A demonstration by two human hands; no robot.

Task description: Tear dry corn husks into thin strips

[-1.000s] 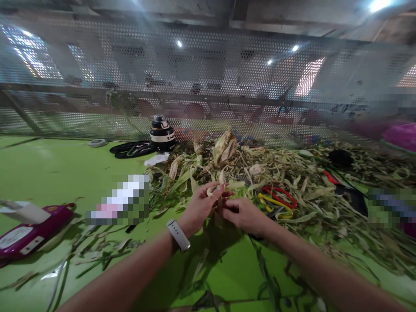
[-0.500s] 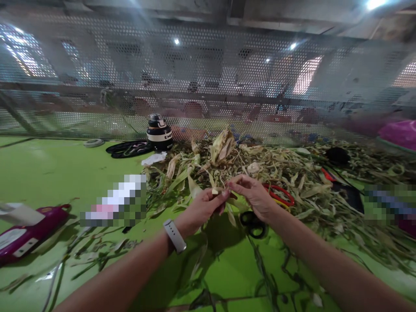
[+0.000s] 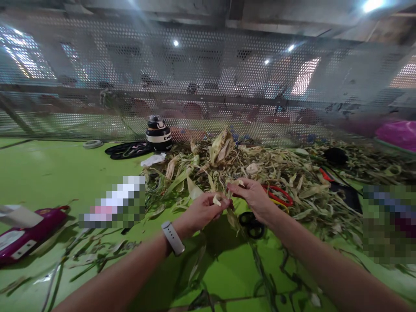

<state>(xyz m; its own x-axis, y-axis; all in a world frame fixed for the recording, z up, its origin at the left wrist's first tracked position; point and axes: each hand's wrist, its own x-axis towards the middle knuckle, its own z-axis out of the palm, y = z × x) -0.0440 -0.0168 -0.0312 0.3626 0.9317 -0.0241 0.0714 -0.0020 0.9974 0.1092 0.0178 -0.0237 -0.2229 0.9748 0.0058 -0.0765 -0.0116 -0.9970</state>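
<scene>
My left hand [image 3: 202, 211], with a pale watch strap [image 3: 173, 238] on its wrist, is closed in a pinch on a cream-coloured strip of dried corn husk [image 3: 217, 199]. Close beside it, my right hand [image 3: 255, 198] pinches a husk strip between thumb and fingers. Whether both hands hold one and the same strip cannot be made out. Below the right hand lie black scissor handles [image 3: 251, 225] on the green tabletop [image 3: 221, 264]. Red loop handles [image 3: 277, 195] show just behind the right wrist. In front of both hands spreads a heap of dried corn husks [image 3: 273, 164].
A black bottle with a white band [image 3: 158, 134] stands at the back, next to a black flat coil-like item [image 3: 128, 149] and crumpled white tissue [image 3: 153, 159]. At left sits a purple device [image 3: 48, 221]. A perforated screen [image 3: 208, 86] rises behind. Husk scraps litter the front.
The fingertips have shifted slightly; the strip in my left hand now shows a curled pale end. A light tip now shows above my right fingers. Both hands stay close together.
</scene>
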